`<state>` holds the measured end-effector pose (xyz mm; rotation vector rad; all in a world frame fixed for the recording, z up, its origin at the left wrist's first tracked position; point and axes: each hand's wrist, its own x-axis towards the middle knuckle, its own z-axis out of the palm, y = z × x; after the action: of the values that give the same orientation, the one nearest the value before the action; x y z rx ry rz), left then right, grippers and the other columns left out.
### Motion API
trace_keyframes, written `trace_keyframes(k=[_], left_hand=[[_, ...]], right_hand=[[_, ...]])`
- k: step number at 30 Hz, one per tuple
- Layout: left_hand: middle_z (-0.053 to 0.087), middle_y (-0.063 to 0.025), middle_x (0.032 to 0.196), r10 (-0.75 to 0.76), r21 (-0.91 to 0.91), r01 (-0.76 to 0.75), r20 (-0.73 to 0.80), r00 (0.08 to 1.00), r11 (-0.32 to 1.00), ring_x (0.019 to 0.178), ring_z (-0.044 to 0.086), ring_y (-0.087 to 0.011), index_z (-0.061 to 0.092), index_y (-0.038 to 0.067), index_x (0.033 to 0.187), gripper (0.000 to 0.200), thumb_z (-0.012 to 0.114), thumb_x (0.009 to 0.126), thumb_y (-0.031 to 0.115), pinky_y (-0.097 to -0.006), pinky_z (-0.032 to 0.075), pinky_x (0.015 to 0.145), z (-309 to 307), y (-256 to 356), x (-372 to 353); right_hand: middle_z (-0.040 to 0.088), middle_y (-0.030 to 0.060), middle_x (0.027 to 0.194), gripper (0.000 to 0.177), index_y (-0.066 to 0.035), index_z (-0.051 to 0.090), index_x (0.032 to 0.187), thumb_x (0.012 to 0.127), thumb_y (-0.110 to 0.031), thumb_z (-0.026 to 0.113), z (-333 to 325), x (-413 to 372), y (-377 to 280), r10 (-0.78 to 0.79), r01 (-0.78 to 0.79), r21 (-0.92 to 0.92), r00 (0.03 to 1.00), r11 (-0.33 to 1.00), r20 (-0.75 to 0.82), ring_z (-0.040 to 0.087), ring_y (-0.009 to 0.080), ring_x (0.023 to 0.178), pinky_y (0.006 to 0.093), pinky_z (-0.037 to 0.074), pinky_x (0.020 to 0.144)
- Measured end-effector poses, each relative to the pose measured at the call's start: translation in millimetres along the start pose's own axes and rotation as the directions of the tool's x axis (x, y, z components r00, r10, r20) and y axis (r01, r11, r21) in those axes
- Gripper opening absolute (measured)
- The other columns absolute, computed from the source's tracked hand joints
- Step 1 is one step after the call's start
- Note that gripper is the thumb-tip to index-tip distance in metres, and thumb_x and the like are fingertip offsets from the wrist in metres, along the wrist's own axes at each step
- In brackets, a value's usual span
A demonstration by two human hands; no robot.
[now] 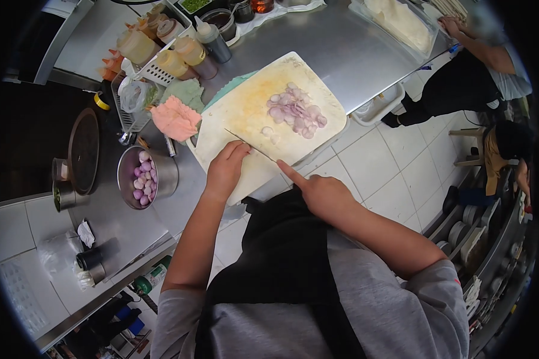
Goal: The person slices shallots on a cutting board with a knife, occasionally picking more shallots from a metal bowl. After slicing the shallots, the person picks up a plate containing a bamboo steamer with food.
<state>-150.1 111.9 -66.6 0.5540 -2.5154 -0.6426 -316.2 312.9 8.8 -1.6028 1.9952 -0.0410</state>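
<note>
My right hand (324,194) is closed round the hidden handle of a knife (261,152), its index finger stretched along the top. The thin blade appears nearly edge-on above a white cutting board (221,134). Curled fingers of my left hand (226,167) press down on the board beside the blade; whatever they pinch is hidden. Thin purple-white onion slices (296,110) lie in a spread pile on the far right part of the board, with a few loose slices (271,134) nearer the knife. Left of the board, a steel pot (164,176) holds several peeled small purple onions (144,182).
A pink cloth (175,117) and a green cloth (184,93) lie against the board's left edge. Behind them stand sauce bottles (188,51) and a white basket (156,73). A tub (401,24) sits at the far right, near another person (461,72).
</note>
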Motion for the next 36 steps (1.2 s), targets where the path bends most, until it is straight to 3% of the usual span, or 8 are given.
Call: trace_keyframes(k=[5, 8, 11, 16, 20, 29, 32, 36], left_hand=[[0.068, -0.006, 0.107, 0.017, 0.069, -0.015, -0.037, 0.999, 0.998, 0.091, 0.069, -0.0264, 0.069, 0.009, 0.103, 0.015, 0.065, 0.089, 0.004, -0.0351, 0.057, 0.076, 6, -6, -5], [0.068, -0.0062, 0.107, 0.007, 0.055, -0.005, -0.041, 0.999, 0.998, 0.092, 0.069, -0.0267, 0.068, 0.009, 0.102, 0.015, 0.065, 0.089, 0.004, -0.0353, 0.057, 0.076, 7, -6, -6], [0.068, -0.0062, 0.108, 0.014, 0.032, -0.013, -0.038, 0.999, 0.999, 0.092, 0.069, -0.0268, 0.068, 0.009, 0.102, 0.015, 0.065, 0.089, 0.003, -0.0357, 0.057, 0.077, 5, -5, -5], [0.068, -0.0079, 0.106, 0.016, 0.041, -0.014, -0.054, 0.998, 0.999, 0.091, 0.069, -0.0273, 0.068, 0.007, 0.102, 0.016, 0.066, 0.088, 0.0, -0.0359, 0.057, 0.077, 7, -7, -7], [0.068, -0.0057, 0.108, 0.028, 0.031, -0.026, -0.055, 0.998, 0.999, 0.093, 0.069, -0.0259, 0.069, 0.009, 0.103, 0.02, 0.065, 0.086, 0.001, -0.0361, 0.058, 0.077, 8, -10, -8], [0.068, -0.0064, 0.108, 0.056, 0.051, -0.053, -0.068, 0.996, 0.997, 0.093, 0.069, -0.0265, 0.069, 0.009, 0.103, 0.022, 0.064, 0.085, -0.002, -0.0362, 0.058, 0.078, 7, -9, -9], [0.068, -0.0064, 0.107, 0.025, 0.024, -0.023, -0.054, 0.998, 0.999, 0.093, 0.069, -0.0266, 0.069, 0.009, 0.104, 0.023, 0.064, 0.085, -0.002, -0.0358, 0.058, 0.078, 7, -10, -10], [0.068, -0.0062, 0.107, 0.056, 0.035, -0.054, -0.073, 0.996, 0.998, 0.092, 0.069, -0.0266, 0.069, 0.009, 0.103, 0.023, 0.064, 0.084, -0.003, -0.0354, 0.058, 0.077, 5, -9, -8]], right_hand=[[0.068, 0.015, 0.074, 0.089, -0.027, 0.018, 0.163, 0.085, -0.003, 0.055, 0, 7, -2, -0.02, 0.022, 0.02, 0.997, 1.0, -0.078, 0.07, 0.0301, 0.062, 0.0437, 0.058, 0.056], [0.068, 0.015, 0.073, 0.089, -0.027, 0.019, 0.163, 0.085, -0.002, 0.054, -5, -1, -4, 0.021, -0.021, -0.008, 0.999, 1.0, 0.041, 0.07, 0.0301, 0.062, 0.0436, 0.058, 0.056], [0.068, 0.0151, 0.073, 0.088, -0.027, 0.02, 0.163, 0.086, -0.002, 0.054, 9, 10, 0, -0.033, 0.035, 0.013, 0.994, 0.999, -0.1, 0.07, 0.0301, 0.062, 0.0437, 0.058, 0.056], [0.069, 0.0166, 0.077, 0.089, -0.028, 0.017, 0.163, 0.086, -0.002, 0.053, -6, 0, -7, 0.018, -0.019, 0.02, 0.999, 1.0, 0.047, 0.07, 0.0312, 0.063, 0.0443, 0.059, 0.057], [0.069, 0.0173, 0.079, 0.091, -0.029, 0.015, 0.164, 0.086, -0.002, 0.054, 4, 11, -4, -0.017, 0.02, 0.049, 0.998, 0.999, -0.056, 0.07, 0.0319, 0.064, 0.0446, 0.059, 0.058], [0.069, 0.0177, 0.079, 0.092, -0.031, 0.014, 0.164, 0.086, -0.002, 0.054, 0, 7, -6, 0.008, -0.007, 0.06, 1.0, 0.998, -0.02, 0.071, 0.0327, 0.066, 0.0453, 0.059, 0.059], [0.069, 0.0174, 0.077, 0.091, -0.03, 0.015, 0.163, 0.086, -0.002, 0.054, -5, -1, -9, 0.052, -0.055, 0.028, 0.995, 0.998, 0.09, 0.07, 0.033, 0.065, 0.0454, 0.059, 0.058], [0.069, 0.0168, 0.076, 0.09, -0.029, 0.016, 0.164, 0.087, -0.002, 0.054, 8, 6, -1, -0.008, 0.01, 0.047, 0.999, 0.999, -0.048, 0.07, 0.0324, 0.064, 0.045, 0.058, 0.058]])
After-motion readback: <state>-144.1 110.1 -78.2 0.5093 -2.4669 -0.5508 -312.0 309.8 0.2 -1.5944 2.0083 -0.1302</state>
